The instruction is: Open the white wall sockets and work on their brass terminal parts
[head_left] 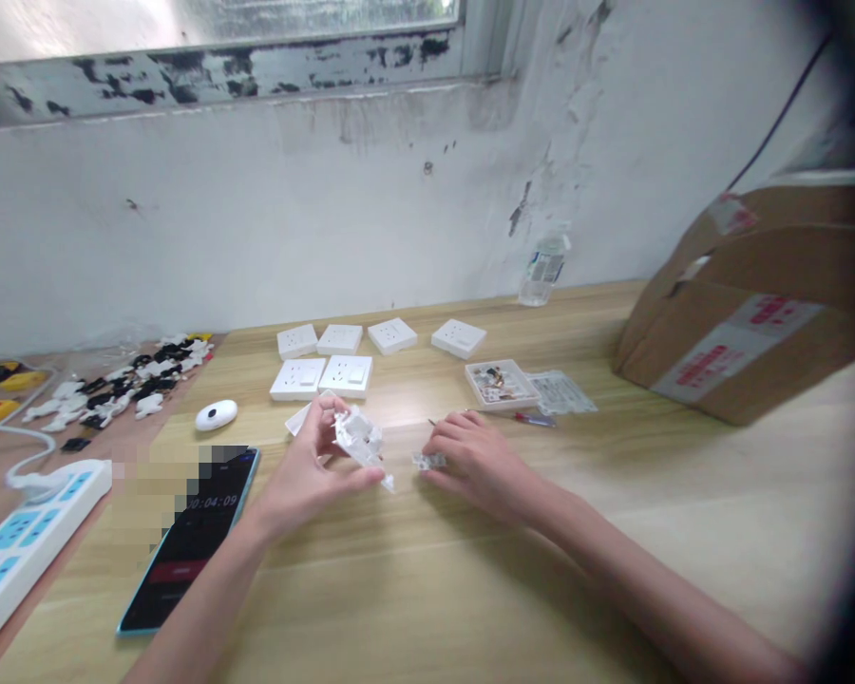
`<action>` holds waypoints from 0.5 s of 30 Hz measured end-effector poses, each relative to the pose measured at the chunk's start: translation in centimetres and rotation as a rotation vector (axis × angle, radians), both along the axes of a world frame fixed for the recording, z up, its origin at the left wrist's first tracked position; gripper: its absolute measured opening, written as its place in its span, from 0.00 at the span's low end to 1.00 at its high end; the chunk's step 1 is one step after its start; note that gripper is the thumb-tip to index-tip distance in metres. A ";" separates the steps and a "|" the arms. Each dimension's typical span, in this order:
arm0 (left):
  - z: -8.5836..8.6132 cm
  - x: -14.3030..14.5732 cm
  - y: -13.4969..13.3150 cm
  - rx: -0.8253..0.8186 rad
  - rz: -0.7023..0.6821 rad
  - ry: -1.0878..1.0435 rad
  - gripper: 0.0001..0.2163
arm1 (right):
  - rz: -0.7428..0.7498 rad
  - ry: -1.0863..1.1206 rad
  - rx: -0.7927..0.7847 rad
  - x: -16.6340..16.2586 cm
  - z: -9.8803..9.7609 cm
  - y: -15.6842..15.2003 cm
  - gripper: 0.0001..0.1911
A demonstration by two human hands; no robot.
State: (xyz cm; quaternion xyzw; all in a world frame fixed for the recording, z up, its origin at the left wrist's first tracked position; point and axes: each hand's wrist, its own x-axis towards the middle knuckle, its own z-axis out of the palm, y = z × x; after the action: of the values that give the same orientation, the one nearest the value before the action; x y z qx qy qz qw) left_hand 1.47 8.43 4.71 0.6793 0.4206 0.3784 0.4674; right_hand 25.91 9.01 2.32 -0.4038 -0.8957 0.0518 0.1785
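My left hand (306, 465) grips 1 tilted socket body (360, 439), my right hand (470, 456) pinches 1 small part (428, 461), behind 6 socket plates (346, 374).

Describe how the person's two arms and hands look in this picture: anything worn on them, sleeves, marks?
Both forearms are bare as far as the picture shows, with no sleeves in view. The left hand and right hand wear no gloves; no watch, bracelet or ring is visible. The picture is too blurred to tell any finer marks.
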 end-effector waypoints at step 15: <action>-2.3 -0.5 -3.6 0.316 0.084 0.520 0.34 | 0.027 0.240 -0.091 -5.8 1.9 5.5 0.12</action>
State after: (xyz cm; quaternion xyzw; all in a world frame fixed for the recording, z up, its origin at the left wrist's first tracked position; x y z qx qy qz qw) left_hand 0.97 4.85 2.38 0.7997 0.4898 0.2714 0.2168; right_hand 20.14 14.52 4.23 -0.3904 -0.8700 0.1427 0.2650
